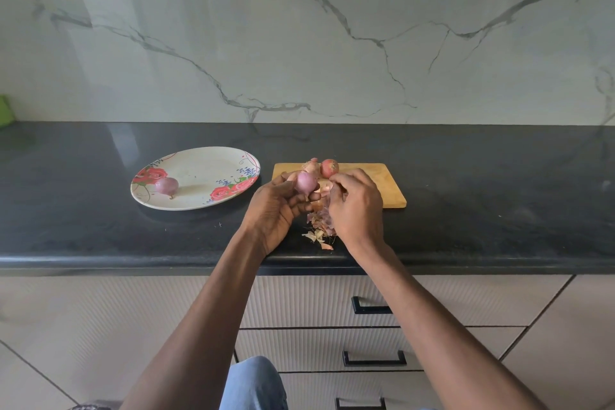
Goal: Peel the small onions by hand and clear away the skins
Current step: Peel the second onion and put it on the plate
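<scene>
Landmark: rectangular pale wooden cutting board (382, 183), lying flat on the black stone worktop (482, 203).
Left hand: left hand (276, 210) was raised just left of the board's near left corner, fingers curled round a small peeled purple onion (306, 182), root end down.
Right hand: right hand (356, 206) was over the board's near left part, fingertips pinching a flap of papery brown skin (324, 188) beside the held onion.
Unpeeled onions: red-brown onion (329, 168) and a paler one (311, 165) sat at the board's far left edge.
Skins: loose pile of dry onion skins (319, 226) lay on the worktop, just in front of the board.
Plate: oval white rose-patterned plate (199, 176) stood left of the board, carrying one peeled purple onion (167, 185).
</scene>
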Demonstrator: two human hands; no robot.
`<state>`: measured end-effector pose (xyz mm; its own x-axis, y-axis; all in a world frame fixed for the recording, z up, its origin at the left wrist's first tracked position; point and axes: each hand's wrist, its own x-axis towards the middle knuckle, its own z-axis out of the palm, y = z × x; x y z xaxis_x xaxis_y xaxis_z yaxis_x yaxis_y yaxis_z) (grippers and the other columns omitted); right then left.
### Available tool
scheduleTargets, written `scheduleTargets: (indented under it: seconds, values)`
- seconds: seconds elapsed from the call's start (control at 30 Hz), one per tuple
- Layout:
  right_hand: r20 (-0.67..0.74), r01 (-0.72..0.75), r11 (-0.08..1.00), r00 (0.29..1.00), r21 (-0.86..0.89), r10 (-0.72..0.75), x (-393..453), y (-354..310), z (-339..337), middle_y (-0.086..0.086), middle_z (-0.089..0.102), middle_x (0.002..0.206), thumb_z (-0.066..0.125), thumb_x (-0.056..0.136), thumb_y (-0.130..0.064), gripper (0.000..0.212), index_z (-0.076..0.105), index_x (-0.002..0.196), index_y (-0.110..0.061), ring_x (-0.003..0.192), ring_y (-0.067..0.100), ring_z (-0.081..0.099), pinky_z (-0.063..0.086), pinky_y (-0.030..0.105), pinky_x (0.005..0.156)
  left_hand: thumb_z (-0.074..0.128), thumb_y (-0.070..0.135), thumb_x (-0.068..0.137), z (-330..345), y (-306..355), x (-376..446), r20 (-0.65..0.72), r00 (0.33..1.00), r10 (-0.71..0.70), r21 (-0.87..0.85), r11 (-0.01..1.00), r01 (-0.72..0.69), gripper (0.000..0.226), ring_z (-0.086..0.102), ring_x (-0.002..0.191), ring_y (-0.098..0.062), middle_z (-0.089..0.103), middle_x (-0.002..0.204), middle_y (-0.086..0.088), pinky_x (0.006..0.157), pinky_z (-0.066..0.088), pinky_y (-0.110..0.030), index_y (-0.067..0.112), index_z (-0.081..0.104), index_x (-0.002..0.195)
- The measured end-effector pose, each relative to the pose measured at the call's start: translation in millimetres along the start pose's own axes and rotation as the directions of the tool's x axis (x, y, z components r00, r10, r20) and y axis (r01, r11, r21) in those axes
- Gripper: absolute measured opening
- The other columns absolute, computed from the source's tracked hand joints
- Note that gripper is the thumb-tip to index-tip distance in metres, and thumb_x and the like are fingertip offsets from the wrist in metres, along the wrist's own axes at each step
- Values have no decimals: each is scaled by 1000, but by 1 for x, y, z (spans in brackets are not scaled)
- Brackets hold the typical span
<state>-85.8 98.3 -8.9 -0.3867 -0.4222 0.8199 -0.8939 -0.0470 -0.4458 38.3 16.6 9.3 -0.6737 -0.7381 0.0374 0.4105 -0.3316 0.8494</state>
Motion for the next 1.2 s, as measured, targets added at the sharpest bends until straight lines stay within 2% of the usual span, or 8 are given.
scheduleTargets:
  seconds: [0.23, 0.33, 0.5, 0.6, 0.7, 0.83, 1.03, 1.2]
  values:
    - [50, 26, 985, 998, 171, -35, 0, -4, -2, 7, 74, 99, 78, 86, -8, 21, 77, 106, -3, 96, 14, 67, 55, 21, 83, 47, 5, 101, 0, 0, -1, 40, 999, -22, -4, 1000, 22, 22, 68, 84, -23, 70, 101, -16, 72, 60, -31, 2, 63, 115]
    - [66, -17, 979, 998, 201, 4, 0, -1, -2, 5, 75, 95, 75, 87, -2, 15, 78, 101, -3, 86, 7, 66, 56, 23, 79, 49, 7, 101, 0, 0, 0, 20, 1000, -17, 21, 1000, 16, 23, 67, 85, -24, 69, 107, -19, 69, 59, -29, 1, 64, 117]
    - [107, -100, 988, 990, 115, 88, 2, 0, 1, 4, 68, 78, 74, 85, -3, 6, 72, 79, -4, 71, 14, 59, 50, 29, 63, 47, 8, 102, 0, -1, 0, -3, 999, -52, -9, 999, 52, 22, 65, 81, -23, 67, 104, -21, 64, 58, -26, 1, 63, 115]
    - [72, -102, 987, 993, 122, 93, 1, -1, -1, 6, 72, 96, 74, 83, 3, 15, 75, 96, -5, 88, 16, 66, 57, 30, 78, 45, 9, 103, -2, 0, 1, -6, 998, -63, -26, 998, 63, 25, 66, 80, -24, 68, 107, -22, 63, 58, -27, 1, 60, 120]
    - [39, 6, 982, 999, 188, -13, 0, -4, -5, 7, 71, 106, 78, 83, -1, 27, 76, 110, -4, 101, 13, 65, 55, 22, 88, 46, 10, 102, -4, -1, 2, -1, 998, -63, -32, 998, 62, 24, 66, 81, -22, 70, 104, -18, 66, 58, -28, 3, 63, 118]
    - [60, 61, 975, 995, 215, -75, -2, -2, -3, 6, 70, 99, 80, 81, -2, 27, 76, 108, -1, 94, 2, 59, 51, 14, 85, 47, 9, 102, -2, -1, 1, 18, 998, -62, -26, 998, 62, 19, 68, 75, -19, 71, 93, -14, 66, 59, -28, 4, 64, 109]
    - [50, 74, 984, 995, 164, -84, -2, 0, -1, 7, 70, 92, 73, 86, 3, 5, 74, 90, 1, 95, 17, 65, 51, 17, 84, 55, 15, 101, -1, -1, 1, -11, 997, -70, 22, 997, 70, 15, 68, 70, -19, 69, 83, -14, 68, 61, -30, 3, 63, 104]
    - [108, 47, 994, 992, 102, -58, -4, -2, 2, 8, 63, 90, 71, 87, -5, 12, 61, 81, -4, 82, 15, 57, 47, 22, 67, 57, 26, 100, -1, 0, 1, -7, 996, -89, 55, 995, 89, 30, 64, 78, -20, 68, 90, -12, 77, 55, -31, 2, 63, 117]
